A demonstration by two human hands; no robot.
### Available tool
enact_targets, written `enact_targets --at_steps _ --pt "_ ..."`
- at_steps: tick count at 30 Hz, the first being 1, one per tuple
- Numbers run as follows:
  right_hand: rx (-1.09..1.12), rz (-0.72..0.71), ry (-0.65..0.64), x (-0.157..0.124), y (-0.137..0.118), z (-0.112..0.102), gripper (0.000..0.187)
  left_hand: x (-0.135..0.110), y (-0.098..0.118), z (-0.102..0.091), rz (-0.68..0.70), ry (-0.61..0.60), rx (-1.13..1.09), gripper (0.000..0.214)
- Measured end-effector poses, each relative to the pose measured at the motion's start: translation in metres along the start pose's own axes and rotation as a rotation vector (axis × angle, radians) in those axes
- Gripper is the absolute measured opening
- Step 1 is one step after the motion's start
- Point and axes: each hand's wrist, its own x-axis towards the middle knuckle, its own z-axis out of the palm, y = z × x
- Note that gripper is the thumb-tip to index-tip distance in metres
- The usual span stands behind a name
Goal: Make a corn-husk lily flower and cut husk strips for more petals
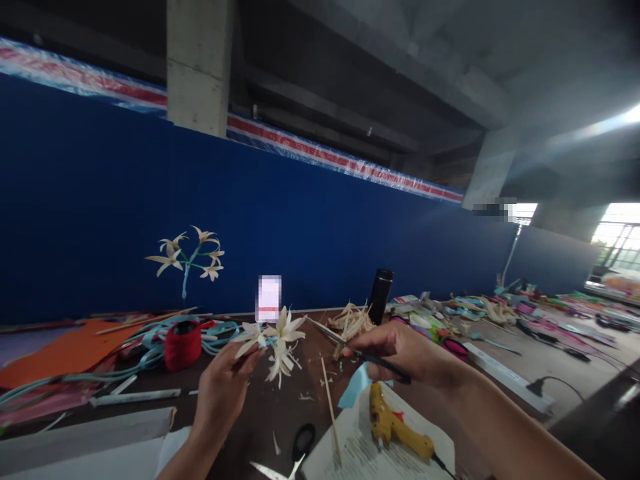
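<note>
- Head view: the left hand [225, 375] is closed in a pinch around the flower cluster [284, 328], three pale, pointed-petalled blossoms joined near a light blue wrapping, held up above the brown tabletop [250, 437].
- The right hand [393, 350] is clamped on a long, slim tool, apparently tweezers [373, 360]; their points aim at the upper right blossom, though whether they touch a petal I cannot tell.
- The step in hand looks like shaping or adjusting petals on the held blossoms.
- The next move seems to call for a steady left pinch near the joint and a light touch with the points, since thin petals could crease or tear.
- A flower spray [187, 257] with green and blue stems stands against the blue partition, perhaps a model.
- Within reach lie the yellow glue gun [397, 427] on a printed sheet [350, 427], a thin wooden stick [331, 410] and scissors [303, 440].
</note>
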Motion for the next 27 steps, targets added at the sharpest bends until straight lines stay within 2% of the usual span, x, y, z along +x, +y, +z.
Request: enact_targets --at_steps 7,13,19,27 --pt "0.007 0.027 0.001 0.000 -0.001 -0.001 0.039 -0.001 -0.002 0.000 0.074 -0.023 0.032 0.015" --pt "0.008 -0.015 -0.014 -0.002 -0.002 -0.003 0.041 0.000 0.000 -0.001 0.102 -0.048 0.043 0.014" --pt "0.002 -0.010 -0.049 -0.005 -0.004 -0.010 0.035 -0.001 0.003 0.000 0.069 -0.016 -0.014 0.017" --pt "-0.044 -0.003 -0.105 -0.006 -0.002 -0.011 0.041 -0.001 0.009 -0.002 0.053 -0.031 0.015 0.023"
